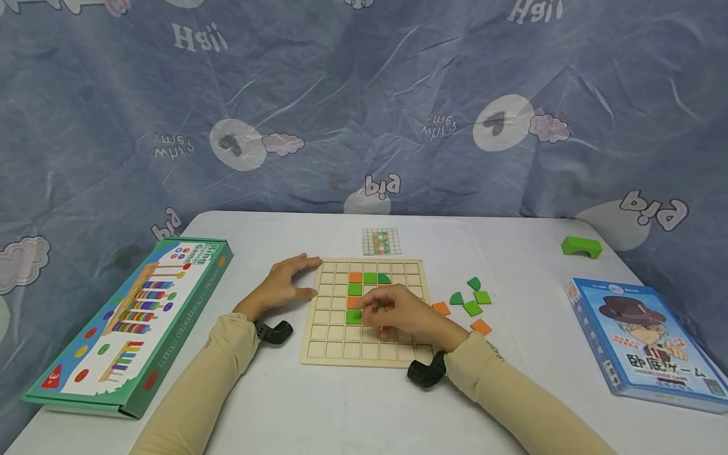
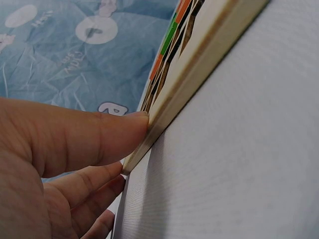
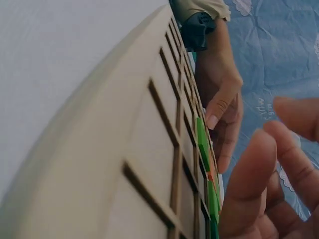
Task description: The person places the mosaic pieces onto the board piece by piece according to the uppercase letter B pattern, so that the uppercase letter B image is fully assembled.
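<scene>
Wooden and gridded, the board [image 1: 332, 351] lies on the white table [image 1: 341, 417] in the head view, orange and green tiles [image 1: 370, 278] in its squares, loose tiles [image 1: 472, 308] to its right, a pattern card [image 1: 382, 241] beyond. Your right hand [image 1: 404, 313] is over it, fingers bent. Best check the card and seat each tile without nudging neighbours. Blue printed cloth [image 1: 364, 95] hangs behind; boxes flank you, green [image 1: 142, 316] left, blue [image 1: 648, 341] right.

From the left wrist, your left hand [image 2: 60, 169] is spread, thumb touching the board's edge, gripping nothing; light pressure there should stop sliding.

From the right wrist, your fingertips show no tile; I cannot tell whether one is hidden.
</scene>
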A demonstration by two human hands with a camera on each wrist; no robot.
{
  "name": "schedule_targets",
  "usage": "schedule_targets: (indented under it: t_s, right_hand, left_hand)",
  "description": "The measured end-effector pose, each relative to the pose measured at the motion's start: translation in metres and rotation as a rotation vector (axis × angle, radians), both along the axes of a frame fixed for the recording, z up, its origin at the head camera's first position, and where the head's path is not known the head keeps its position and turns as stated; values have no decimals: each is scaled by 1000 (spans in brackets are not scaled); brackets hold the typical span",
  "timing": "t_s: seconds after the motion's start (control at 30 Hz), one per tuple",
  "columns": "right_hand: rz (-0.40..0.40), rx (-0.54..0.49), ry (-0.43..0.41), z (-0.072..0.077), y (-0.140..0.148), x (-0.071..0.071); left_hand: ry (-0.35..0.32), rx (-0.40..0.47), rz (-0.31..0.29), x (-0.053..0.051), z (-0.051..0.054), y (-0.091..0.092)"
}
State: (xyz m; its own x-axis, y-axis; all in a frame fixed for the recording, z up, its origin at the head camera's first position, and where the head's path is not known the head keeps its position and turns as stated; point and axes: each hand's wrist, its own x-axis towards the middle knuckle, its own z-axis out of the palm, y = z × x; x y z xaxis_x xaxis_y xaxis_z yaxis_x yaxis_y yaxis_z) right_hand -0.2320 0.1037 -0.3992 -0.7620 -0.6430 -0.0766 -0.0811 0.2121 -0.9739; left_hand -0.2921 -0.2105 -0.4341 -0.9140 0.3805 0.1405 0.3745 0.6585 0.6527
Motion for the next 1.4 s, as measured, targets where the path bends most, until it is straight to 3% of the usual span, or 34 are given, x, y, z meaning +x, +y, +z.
schedule_targets:
  t_s: [0.2,0.47,0.7,0.87,1.2,1.4]
  right_hand:
    - [20,-27,1,5,14,-3]
    - [-76,14,35,13,40,-7]
    - [-158,67,-2,19,69,-15]
    - [-136,59,2,19,87,-22]
    - [-151,228,35,19,122,-33]
    - [-117,266,38,14,139,-36]
  left_hand:
    - [23,-14,-3,-1,-1,0]
    - [12,-23,-6,-1,-2,0]
    - [13,-23,-5,-1,-2,0]
    - [11,-14,-1,0,0,1]
    - [16,-14,-8,-1,-1,0]
    - [18,-21,-7,-2,-2,0]
